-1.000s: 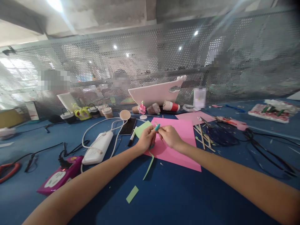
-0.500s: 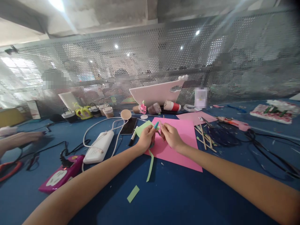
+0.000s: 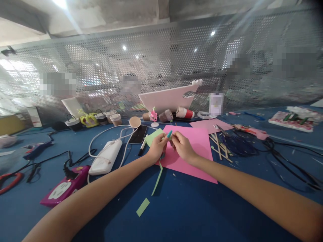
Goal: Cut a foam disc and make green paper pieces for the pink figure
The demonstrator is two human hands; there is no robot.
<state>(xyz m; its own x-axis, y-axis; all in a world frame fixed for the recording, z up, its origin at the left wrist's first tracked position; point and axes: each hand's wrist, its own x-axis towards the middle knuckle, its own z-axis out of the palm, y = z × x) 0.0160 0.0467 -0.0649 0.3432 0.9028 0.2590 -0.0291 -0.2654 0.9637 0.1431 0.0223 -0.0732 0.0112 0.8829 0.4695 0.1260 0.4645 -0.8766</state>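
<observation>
My left hand (image 3: 156,148) is closed around a light green paper strip (image 3: 158,178), whose loose end hangs down toward the table. A turquoise tip (image 3: 169,133) sticks up at the left thumb; whether it is a nail or a tool's end I cannot tell. Against it, my right hand (image 3: 183,146) is pinched shut, its fingertips meeting the left ones; what lies between them is hidden. Both hands are above a pink paper sheet (image 3: 199,164). Behind the left hand lies a green paper piece (image 3: 152,137). A short green paper piece (image 3: 143,207) rests nearer me.
To the left are a black marker (image 3: 142,146), a phone (image 3: 137,135), a white power bank (image 3: 107,158) with cable and a purple power strip (image 3: 66,188). Wooden sticks (image 3: 219,146) and scissors (image 3: 223,131) lie right. Paper cups (image 3: 185,113) line the back.
My right fingertips have moved in against my left ones. The strip's hanging end has swung left. Another person's hand at the far left has moved away, uncovering a blue tool.
</observation>
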